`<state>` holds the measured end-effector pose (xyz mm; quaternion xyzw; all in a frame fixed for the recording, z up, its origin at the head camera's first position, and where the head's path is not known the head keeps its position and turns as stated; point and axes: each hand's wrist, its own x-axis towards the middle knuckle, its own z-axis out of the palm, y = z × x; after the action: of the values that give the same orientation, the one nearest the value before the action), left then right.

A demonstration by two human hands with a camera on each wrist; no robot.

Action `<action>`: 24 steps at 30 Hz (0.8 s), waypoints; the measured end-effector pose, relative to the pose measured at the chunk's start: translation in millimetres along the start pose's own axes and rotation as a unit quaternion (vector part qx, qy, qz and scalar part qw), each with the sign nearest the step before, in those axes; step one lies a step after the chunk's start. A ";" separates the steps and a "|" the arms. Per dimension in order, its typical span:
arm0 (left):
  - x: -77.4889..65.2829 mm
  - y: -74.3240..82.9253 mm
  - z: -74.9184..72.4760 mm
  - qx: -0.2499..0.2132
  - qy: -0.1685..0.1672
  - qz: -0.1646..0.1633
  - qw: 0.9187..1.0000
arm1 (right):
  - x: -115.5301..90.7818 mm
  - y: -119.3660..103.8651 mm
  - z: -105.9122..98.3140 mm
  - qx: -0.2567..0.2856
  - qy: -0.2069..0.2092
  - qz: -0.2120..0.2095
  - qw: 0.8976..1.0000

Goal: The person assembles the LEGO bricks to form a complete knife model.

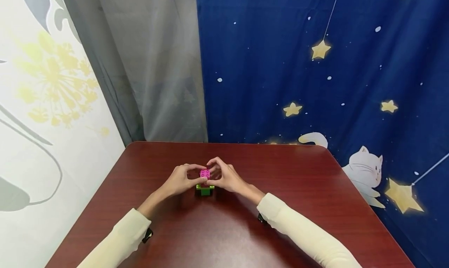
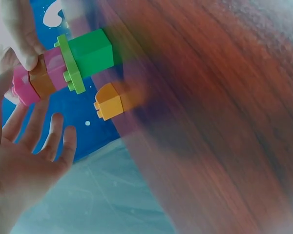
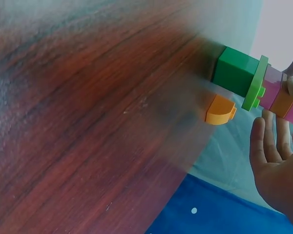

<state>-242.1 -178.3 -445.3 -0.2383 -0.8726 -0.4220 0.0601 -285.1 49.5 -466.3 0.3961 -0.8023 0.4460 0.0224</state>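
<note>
A tower of toy building blocks stands on the table, between both hands. From the bottom up it has a green block [image 2: 92, 52], a lime-green plate [image 2: 70, 63], a pink block [image 2: 55, 67], an orange block [image 2: 42, 78] and a studded pink top block [image 1: 205, 173]. My left hand [image 1: 180, 179] pinches the tower's upper part from the left, thumb in front and index finger behind. From the right, my right hand [image 1: 227, 177] pinches it too, its other fingers spread behind. Exact fingertip contacts are partly hidden.
A loose orange rounded block [image 3: 220, 110] sits on the table beside the tower's base, hidden in the head view. The reddish-brown table [image 1: 280, 182] ends at a far edge. Behind it hang a grey curtain [image 1: 168, 65] and a blue starry curtain [image 1: 263, 65].
</note>
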 end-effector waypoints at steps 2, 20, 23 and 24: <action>0.4 -0.7 1.1 -0.003 0.002 0.000 1.000 | 0.2 -0.1 0.2 0.001 0.000 0.001 1.000; -0.3 5.4 -6.9 0.072 0.004 0.001 0.997 | 3.9 8.7 -25.7 0.006 -0.058 0.014 0.998; -1.0 6.1 -7.5 0.078 0.000 -0.001 0.997 | 7.0 14.9 -32.6 0.017 -0.049 0.022 0.998; -1.2 6.0 -7.4 0.078 -0.002 -0.003 0.997 | 8.1 17.4 -33.9 0.017 -0.046 0.024 0.999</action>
<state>-238.9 -181.1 -436.7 -0.2311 -0.9037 -0.3523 0.0758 -312.7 74.4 -454.9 0.3967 -0.8041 0.4415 -0.0319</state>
